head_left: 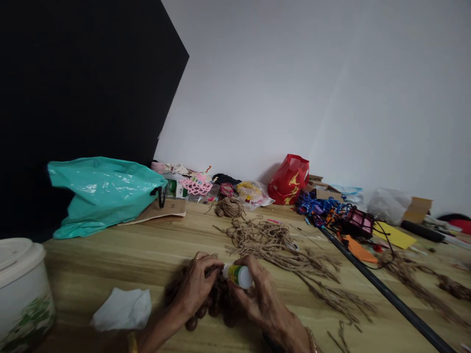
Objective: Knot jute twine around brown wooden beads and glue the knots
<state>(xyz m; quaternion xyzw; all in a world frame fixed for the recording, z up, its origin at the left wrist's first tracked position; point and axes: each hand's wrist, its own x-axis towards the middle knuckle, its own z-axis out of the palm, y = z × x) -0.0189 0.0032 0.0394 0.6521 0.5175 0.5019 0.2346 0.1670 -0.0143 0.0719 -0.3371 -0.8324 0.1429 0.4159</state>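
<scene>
My right hand (263,299) is wrapped around a small glue-type bottle (237,275) with a white base and a green and yellow label. The bottle lies on its side, its narrow white end pointing left toward the fingertips of my left hand (198,282). Those left fingers are pinched together over a cluster of shiny dark brown round beads (211,306); exactly what they grip is hidden. The beads rest on the wooden table (81,269), partly beneath both hands.
A crumpled white tissue (123,309) and a lidded white tub (24,294) are at left. Loose brown cords (265,240) spread behind my right hand. A long black bar (382,287) crosses the right side. Teal (106,193) and red bags (289,180) stand behind.
</scene>
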